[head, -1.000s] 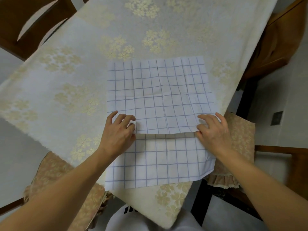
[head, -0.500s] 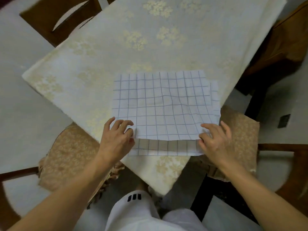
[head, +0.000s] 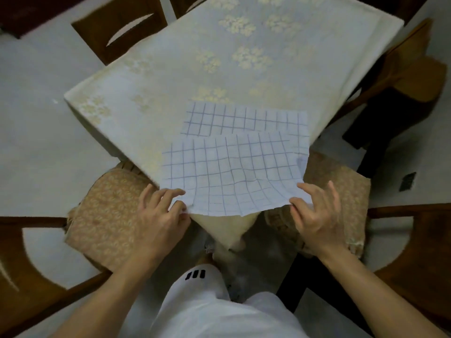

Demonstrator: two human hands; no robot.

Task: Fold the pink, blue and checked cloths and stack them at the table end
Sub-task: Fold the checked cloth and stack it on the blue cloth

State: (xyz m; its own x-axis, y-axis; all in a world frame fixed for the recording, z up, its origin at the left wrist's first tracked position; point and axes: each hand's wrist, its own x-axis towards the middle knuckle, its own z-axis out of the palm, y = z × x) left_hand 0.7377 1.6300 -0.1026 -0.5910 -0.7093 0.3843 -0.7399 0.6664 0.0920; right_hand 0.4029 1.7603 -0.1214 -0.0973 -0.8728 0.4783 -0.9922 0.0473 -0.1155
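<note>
checked cloth (head: 231, 172) lifted over the table (head: 170, 76) corner, frame centre | left hand (head: 161, 215) pinched on its lower-left corner | right hand (head: 317, 215) pinched on lower-right corner, other fingers spread

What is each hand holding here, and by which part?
Both hold the checked cloth: the left hand pinches its near left corner, the right hand its near right corner, lifting the near edge.
</note>
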